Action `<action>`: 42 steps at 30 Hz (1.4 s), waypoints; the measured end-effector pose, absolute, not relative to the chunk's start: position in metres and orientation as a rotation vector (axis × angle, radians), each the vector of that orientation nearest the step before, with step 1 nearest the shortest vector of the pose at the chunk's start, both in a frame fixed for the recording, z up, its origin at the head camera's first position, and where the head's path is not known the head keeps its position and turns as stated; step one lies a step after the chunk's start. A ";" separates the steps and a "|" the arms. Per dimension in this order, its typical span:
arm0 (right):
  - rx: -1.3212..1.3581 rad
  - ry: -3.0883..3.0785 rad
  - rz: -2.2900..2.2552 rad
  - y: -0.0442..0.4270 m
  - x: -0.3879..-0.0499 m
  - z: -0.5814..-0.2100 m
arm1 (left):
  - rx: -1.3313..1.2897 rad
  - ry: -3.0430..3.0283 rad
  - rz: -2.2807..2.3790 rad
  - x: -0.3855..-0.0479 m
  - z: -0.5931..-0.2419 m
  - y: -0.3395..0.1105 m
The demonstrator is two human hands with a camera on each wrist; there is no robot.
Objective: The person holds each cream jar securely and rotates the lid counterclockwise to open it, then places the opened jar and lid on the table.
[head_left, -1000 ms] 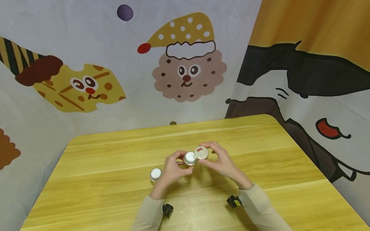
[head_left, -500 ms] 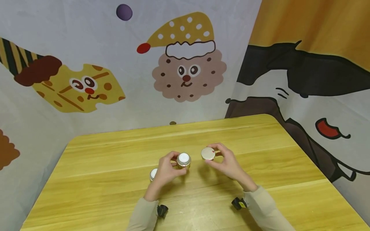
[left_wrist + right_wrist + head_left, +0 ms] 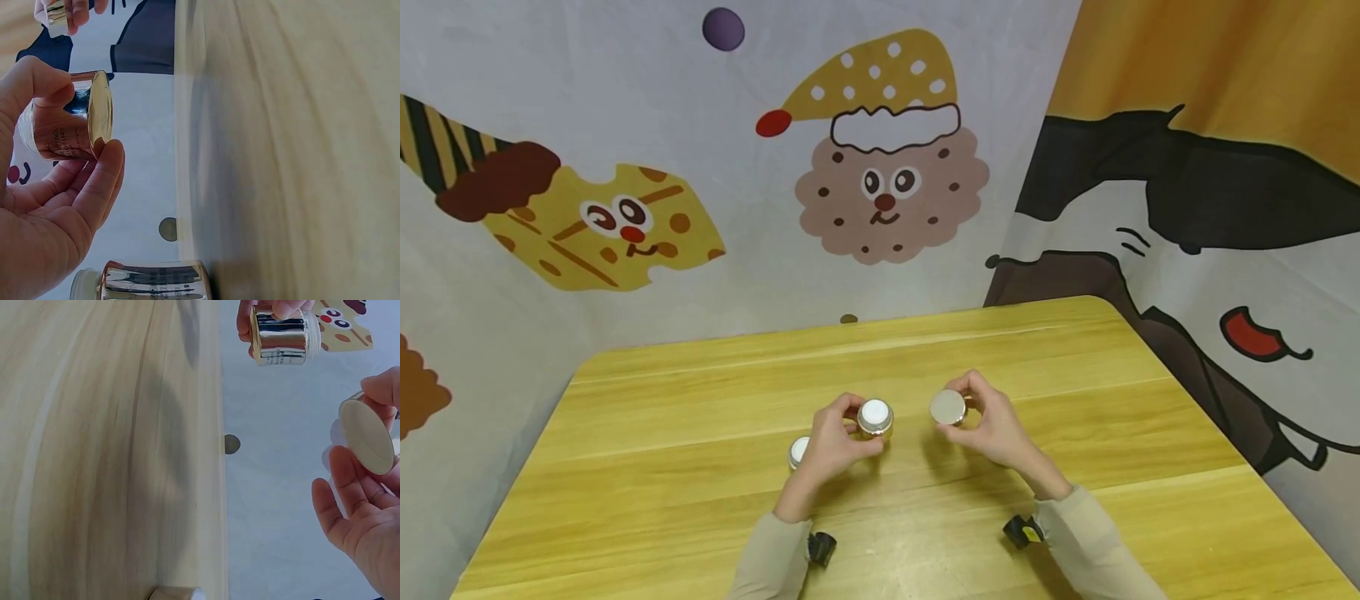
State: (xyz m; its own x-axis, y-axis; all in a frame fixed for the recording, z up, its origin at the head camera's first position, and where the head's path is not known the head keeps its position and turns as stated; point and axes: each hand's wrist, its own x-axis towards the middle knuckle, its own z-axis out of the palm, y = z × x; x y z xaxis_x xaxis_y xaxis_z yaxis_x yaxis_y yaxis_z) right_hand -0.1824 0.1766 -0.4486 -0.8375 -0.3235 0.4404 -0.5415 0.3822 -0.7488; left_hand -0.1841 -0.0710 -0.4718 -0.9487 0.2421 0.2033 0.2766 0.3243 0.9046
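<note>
My left hand [image 3: 837, 442] grips a gold cosmetic cream jar [image 3: 876, 418] around its side and holds it above the table. The jar's white top faces up. In the left wrist view, the jar's shiny side [image 3: 62, 128] shows small print. To the right, my right hand [image 3: 1002, 432] pinches a round gold lid [image 3: 947, 407] by its rim, apart from the jar. The lid's pale underside [image 3: 367, 437] shows in the right wrist view. A second gold jar [image 3: 798, 451] with a white top stands on the table, partly hidden by my left hand.
The wooden table [image 3: 662, 492] backs onto a wall cloth [image 3: 760, 233] printed with cartoon figures. At the bottom of the right wrist view a small gold object [image 3: 172, 594] stands on the table, mostly cut off.
The lid was beside the jar's top one second ago. My right hand has drawn it right and turned it, while my left hand has shifted slightly left with the jar.
</note>
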 end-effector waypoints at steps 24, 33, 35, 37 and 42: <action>0.715 -2.465 1.299 0.165 -0.169 -0.415 | -0.490 -2.506 -1.756 -0.186 -0.471 -0.069; 0.725 -2.488 1.322 0.174 -0.179 -0.438 | -0.467 -2.520 -1.757 -0.186 -0.470 -0.070; 0.734 -2.485 1.318 0.178 -0.184 -0.449 | -0.463 -2.519 -1.758 -0.186 -0.470 -0.070; 0.752 -2.479 1.300 0.180 -0.187 -0.455 | -0.463 -2.519 -1.753 -0.186 -0.471 -0.070; 0.757 -2.505 1.234 0.179 -0.186 -0.457 | -0.464 -2.515 -1.763 -0.186 -0.472 -0.070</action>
